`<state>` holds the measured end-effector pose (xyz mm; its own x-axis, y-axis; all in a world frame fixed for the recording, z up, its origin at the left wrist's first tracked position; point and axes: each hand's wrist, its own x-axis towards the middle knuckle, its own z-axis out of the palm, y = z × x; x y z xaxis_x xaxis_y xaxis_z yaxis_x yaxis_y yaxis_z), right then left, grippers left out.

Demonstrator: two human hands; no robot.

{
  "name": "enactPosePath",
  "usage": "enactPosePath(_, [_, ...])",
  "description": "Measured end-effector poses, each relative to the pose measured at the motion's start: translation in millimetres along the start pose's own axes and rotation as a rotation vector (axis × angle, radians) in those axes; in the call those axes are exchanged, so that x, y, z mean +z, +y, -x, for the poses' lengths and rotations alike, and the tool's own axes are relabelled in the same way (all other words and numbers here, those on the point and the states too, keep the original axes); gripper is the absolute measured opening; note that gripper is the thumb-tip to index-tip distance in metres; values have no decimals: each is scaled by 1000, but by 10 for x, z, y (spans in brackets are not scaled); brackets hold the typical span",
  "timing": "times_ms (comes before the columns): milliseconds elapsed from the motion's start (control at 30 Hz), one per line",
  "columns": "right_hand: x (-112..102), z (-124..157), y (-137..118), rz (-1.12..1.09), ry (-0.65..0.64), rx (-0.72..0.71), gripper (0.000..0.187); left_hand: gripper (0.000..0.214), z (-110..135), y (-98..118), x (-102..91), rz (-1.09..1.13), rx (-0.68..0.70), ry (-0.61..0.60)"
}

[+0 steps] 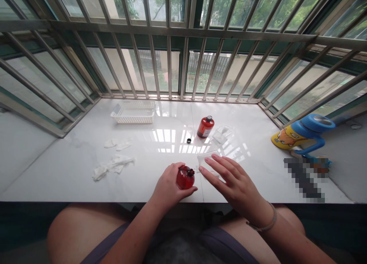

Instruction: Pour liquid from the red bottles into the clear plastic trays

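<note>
My left hand is wrapped around a red bottle with a small dark top, near the front edge of the white table. To its right, my right hand hovers with fingers spread and holds nothing. Partly behind those fingertips lies a clear plastic piece. A second red bottle with a white label and a dark neck stands farther back. A small black cap rests on the table left of that bottle, and a clear plastic container lies to its right.
A white perforated basket stands at the back left. Crumpled white tissues lie on the left side. On the right are a yellow and blue tumbler with a handle and a pixelated dark object. Metal window bars rise behind the table.
</note>
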<state>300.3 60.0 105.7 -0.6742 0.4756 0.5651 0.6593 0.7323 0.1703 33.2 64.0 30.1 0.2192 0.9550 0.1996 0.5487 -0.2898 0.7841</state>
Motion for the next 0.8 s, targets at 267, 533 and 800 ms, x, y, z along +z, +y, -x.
enactPosePath(267, [-32, -33, 13, 14, 2, -24, 51, 77, -4, 0, 4, -5, -3, -3])
enactPosePath(533, [-59, -68, 28, 32, -4, -46, 49, 76, -13, 25, 3, -2, -10, -15])
enactPosePath(800, [-81, -78, 42, 45, -19, -75, 50, 75, -21, 20, 3, 0, -7, -12])
